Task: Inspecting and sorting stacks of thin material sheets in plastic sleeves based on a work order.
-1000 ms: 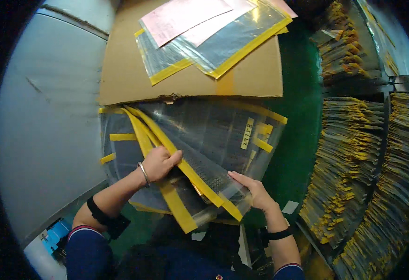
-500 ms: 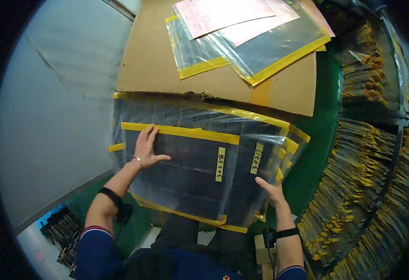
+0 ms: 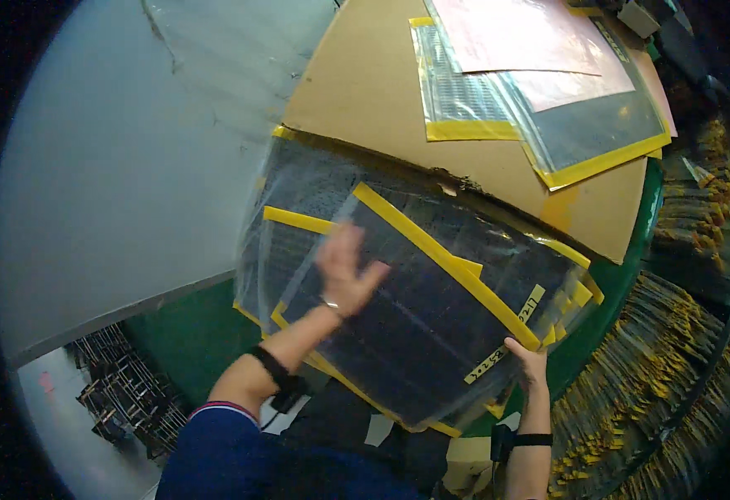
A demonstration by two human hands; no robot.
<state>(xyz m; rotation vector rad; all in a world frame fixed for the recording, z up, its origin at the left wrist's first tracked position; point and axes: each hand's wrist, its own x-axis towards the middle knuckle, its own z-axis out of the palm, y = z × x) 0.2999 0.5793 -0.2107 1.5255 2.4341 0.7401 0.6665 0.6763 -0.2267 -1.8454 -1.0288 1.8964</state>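
Note:
A dark film sheet in a clear sleeve (image 3: 431, 321), edged with yellow tape and bearing a small yellow label, lies turned at an angle on a stack of similar sleeved sheets (image 3: 315, 171). My left hand (image 3: 350, 271), slightly blurred, is over its upper left part with fingers and thumb spread. Whether the palm presses on it, I cannot tell. At the sheet's right-hand corner, my right hand (image 3: 530, 362) pinches the edge. Its thumb rests on top, and the other fingers are mostly hidden.
Behind the stack is a large cardboard box (image 3: 356, 83), with pink papers (image 3: 523, 37) and yellow-edged clear sleeves (image 3: 598, 137) on it. A grey wall (image 3: 131, 167) rises at left. Racks of upright yellow-edged sleeves (image 3: 623, 375) fill the right, and dark metal racks (image 3: 127, 392) stand lower left.
The top sheet has turned clockwise across the stack. My left hand has moved right, and my right hand has moved right and down with the corner. The whole view has shifted too.

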